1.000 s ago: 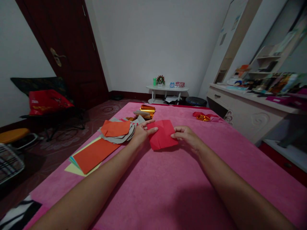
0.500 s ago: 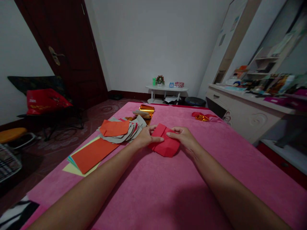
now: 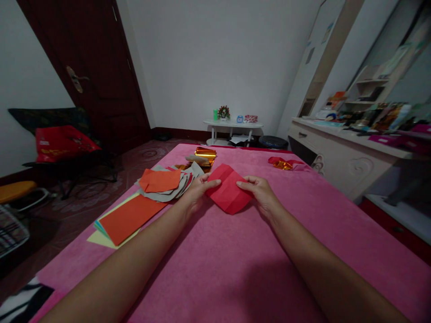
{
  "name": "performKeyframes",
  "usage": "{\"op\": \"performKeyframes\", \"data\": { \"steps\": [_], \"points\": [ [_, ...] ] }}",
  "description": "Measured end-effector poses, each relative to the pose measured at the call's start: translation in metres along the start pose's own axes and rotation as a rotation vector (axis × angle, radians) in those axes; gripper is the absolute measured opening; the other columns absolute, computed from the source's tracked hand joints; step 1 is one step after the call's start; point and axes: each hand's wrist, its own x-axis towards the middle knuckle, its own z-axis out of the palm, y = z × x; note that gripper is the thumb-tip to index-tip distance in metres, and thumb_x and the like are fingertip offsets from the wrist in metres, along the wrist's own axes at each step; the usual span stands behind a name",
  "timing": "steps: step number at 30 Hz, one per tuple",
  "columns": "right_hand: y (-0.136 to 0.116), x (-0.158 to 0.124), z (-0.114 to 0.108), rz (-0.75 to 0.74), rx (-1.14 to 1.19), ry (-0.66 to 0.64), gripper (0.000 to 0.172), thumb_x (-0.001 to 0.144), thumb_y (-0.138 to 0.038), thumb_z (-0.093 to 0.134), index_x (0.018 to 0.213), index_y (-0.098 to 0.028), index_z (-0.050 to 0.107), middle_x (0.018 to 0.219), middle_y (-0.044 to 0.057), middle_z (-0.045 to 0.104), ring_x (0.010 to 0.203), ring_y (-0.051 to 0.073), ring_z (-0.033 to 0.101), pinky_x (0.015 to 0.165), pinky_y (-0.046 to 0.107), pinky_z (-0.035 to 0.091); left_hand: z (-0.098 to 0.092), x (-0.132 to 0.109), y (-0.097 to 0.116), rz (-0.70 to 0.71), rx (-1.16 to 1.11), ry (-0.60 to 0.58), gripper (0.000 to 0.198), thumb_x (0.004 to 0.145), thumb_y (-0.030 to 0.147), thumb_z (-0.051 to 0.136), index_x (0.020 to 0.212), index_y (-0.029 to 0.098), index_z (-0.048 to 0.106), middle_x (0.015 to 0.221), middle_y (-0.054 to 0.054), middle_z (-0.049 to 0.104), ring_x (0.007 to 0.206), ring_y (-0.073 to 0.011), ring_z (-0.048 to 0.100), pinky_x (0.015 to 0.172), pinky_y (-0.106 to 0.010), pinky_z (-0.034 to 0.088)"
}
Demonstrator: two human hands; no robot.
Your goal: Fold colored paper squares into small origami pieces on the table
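A sheet of red paper point(image 3: 229, 190) with crease lines is held up in front of me, above the pink cloth point(image 3: 218, 269). My left hand point(image 3: 199, 190) pinches its left edge, thumb on the near face and fingers behind. On the opposite edge my right hand point(image 3: 260, 190) grips it the same way, thumb on top. Just left of my left hand lies a pile of grey and red cut paper pieces point(image 3: 178, 190), with an orange piece point(image 3: 160, 180) on top. Nearer to me is a stack of coloured sheets, the uppermost an orange sheet point(image 3: 131, 220).
Shiny gold foil point(image 3: 206, 154) lies behind the paper pile. A red and gold bundle point(image 3: 283, 164) sits at the far right of the cloth. Beyond are a small white table point(image 3: 232, 123) and, to the right, a cluttered dresser point(image 3: 350, 143). A red bag point(image 3: 63, 143) rests on a chair at left.
The red paper's folded upper part has been opened out, so it now appears flatter and wider. My hands have moved slightly apart, to its left and right edges.
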Motion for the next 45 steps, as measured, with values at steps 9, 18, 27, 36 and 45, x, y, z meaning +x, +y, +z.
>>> {"op": "performKeyframes", "data": {
  "steps": [9,18,27,36,45],
  "points": [
    [0.004,0.0,0.0,-0.015,-0.025,-0.042,0.024,0.058,-0.033,0.08,0.068,-0.017,0.066,0.063,0.0,0.067,0.053,0.013,0.057,0.054,0.024,0.041,-0.001,-0.001,-0.001,-0.119,-0.086,-0.1,0.031,0.067,0.023,0.077,0.094,0.01,0.068,0.083,-0.009,0.072,0.069,-0.016,0.066,0.07,-0.026,0.049],
    [0.002,0.002,0.001,-0.124,0.027,0.087,0.02,0.059,-0.03,0.079,0.07,-0.017,0.067,0.064,0.0,0.068,0.054,0.012,0.057,0.054,0.024,0.043,-0.002,0.0,-0.004,-0.069,-0.166,0.003,0.026,0.07,0.027,0.075,0.092,0.016,0.064,0.085,-0.003,0.069,0.068,-0.0115,0.063,0.065,-0.023,0.05],
    [0.012,-0.003,0.017,-0.101,0.135,0.25,0.02,0.059,-0.029,0.075,0.072,-0.019,0.064,0.068,0.002,0.07,0.058,0.017,0.063,0.06,0.03,0.049,0.008,-0.001,-0.008,0.235,0.044,0.084,0.077,0.057,0.018,0.081,0.127,0.024,0.049,0.089,-0.002,0.069,0.075,-0.0134,0.065,0.072,-0.025,0.049],
    [0.012,-0.001,0.013,-0.252,0.013,0.296,0.03,0.06,-0.024,0.07,0.085,-0.021,0.054,0.077,0.001,0.067,0.068,0.017,0.062,0.063,0.028,0.048,0.006,0.001,-0.011,0.231,0.264,0.203,0.035,0.057,0.021,0.08,0.091,0.014,0.074,0.081,-0.007,0.072,0.068,-0.016,0.062,0.069,-0.029,0.047],
    [0.019,0.004,0.007,-0.344,-0.112,0.349,0.018,0.063,-0.022,0.064,0.077,-0.022,0.053,0.066,-0.004,0.056,0.06,0.013,0.053,0.057,0.024,0.04,0.006,0.0,-0.011,0.289,0.367,0.222,0.015,0.063,0.017,0.072,0.077,0.015,0.076,0.078,-0.006,0.072,0.073,-0.0168,0.062,0.074,-0.029,0.047]
  ]
}}
